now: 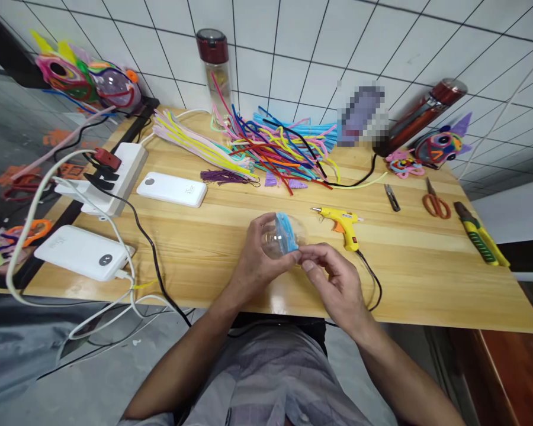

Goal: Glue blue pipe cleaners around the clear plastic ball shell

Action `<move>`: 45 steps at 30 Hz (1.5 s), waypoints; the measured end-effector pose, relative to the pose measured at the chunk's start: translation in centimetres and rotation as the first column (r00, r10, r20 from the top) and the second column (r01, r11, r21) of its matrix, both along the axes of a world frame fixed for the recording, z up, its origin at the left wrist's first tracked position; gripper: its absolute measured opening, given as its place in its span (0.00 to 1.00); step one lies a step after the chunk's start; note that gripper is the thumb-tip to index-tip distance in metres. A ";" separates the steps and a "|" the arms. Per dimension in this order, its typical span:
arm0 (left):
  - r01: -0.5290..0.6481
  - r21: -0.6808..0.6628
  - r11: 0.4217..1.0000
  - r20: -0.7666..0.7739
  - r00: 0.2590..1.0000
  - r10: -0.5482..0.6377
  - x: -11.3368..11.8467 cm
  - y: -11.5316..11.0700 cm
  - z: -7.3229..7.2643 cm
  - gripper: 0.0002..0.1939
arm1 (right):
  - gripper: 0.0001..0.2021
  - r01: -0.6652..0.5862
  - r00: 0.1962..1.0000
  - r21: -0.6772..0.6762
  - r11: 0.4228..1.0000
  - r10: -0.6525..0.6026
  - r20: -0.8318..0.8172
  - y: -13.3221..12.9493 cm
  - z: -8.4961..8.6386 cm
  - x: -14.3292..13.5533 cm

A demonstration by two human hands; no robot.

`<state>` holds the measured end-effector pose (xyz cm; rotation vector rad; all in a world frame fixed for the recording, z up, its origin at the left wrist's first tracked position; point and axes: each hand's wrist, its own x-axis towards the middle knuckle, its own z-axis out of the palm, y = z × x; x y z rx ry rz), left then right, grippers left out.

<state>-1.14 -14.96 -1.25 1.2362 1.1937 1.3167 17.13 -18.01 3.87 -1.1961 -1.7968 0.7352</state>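
Observation:
A clear round ball [272, 241] is held over the front middle of the table, with a light blue fuzzy strip [286, 232] running across it. My left hand [260, 257] wraps round the ball's left and lower side. At the lower end of the blue strip, the thumb and fingertips of my right hand [333, 275] are pinched together; whether they grip the strip's end is too small to tell. Just right of the ball lies a yellow glue gun [344, 225], its nozzle pointing left.
Pipe cleaners [279, 145] lie in a heap along the back. White power banks [172, 189] and a power strip [123, 177] with cables are at left. Scissors [436, 206], a small cutter [392, 197] and green-handled pliers [477, 235] lie at right. Bottles [215, 77] stand behind.

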 end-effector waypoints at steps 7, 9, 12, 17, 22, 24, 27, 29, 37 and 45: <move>0.010 0.202 0.979 -0.178 0.984 0.026 0.5 -0.2 -0.4 0.42 | 0.04 0.144 0.990 -0.077 0.987 -0.143 0.021 1.1 0.4 1.8; 0.007 0.270 0.963 -0.218 0.975 0.054 0.7 -0.2 -0.5 0.42 | 0.04 0.155 0.987 -0.067 0.986 -0.152 0.052 1.7 0.8 1.7; 0.025 0.349 0.937 -0.279 0.957 0.079 0.7 -0.2 -0.6 0.41 | 0.03 0.114 0.987 -0.035 0.993 -0.109 0.119 2.3 1.5 0.9; 0.020 0.399 0.917 -0.341 0.931 0.128 0.8 0.0 -0.4 0.39 | 0.08 0.027 0.967 0.120 0.992 -0.056 0.247 2.5 1.8 0.2; 0.021 0.459 0.888 -0.374 0.911 0.172 0.8 0.2 -0.5 0.40 | 0.08 -0.038 0.939 0.222 0.974 -0.041 0.342 2.1 1.8 0.5; 0.034 0.452 0.891 -0.383 0.910 0.159 0.7 0.2 -0.6 0.40 | 0.08 -0.047 0.935 0.227 0.973 -0.037 0.353 2.0 1.8 0.3; 0.052 0.435 0.899 -0.384 0.914 0.133 0.6 0.1 -0.6 0.42 | 0.08 -0.039 0.943 0.187 0.982 -0.026 0.331 2.0 1.9 0.2; 0.049 0.417 0.908 -0.366 0.923 0.119 0.5 0.0 -0.5 0.42 | 0.06 -0.024 0.956 0.133 0.991 -0.016 0.294 2.1 1.8 0.7; 0.010 0.292 0.956 -0.288 0.955 0.077 -0.3 0.0 -0.2 0.40 | 0.19 0.508 0.704 -0.074 0.858 -0.364 0.610 5.3 0.0 9.5; 0.013 0.326 0.945 -0.334 0.937 0.102 -0.4 0.1 -0.2 0.41 | 0.26 0.641 0.470 -0.190 0.744 -0.184 0.863 8.7 -1.9 9.1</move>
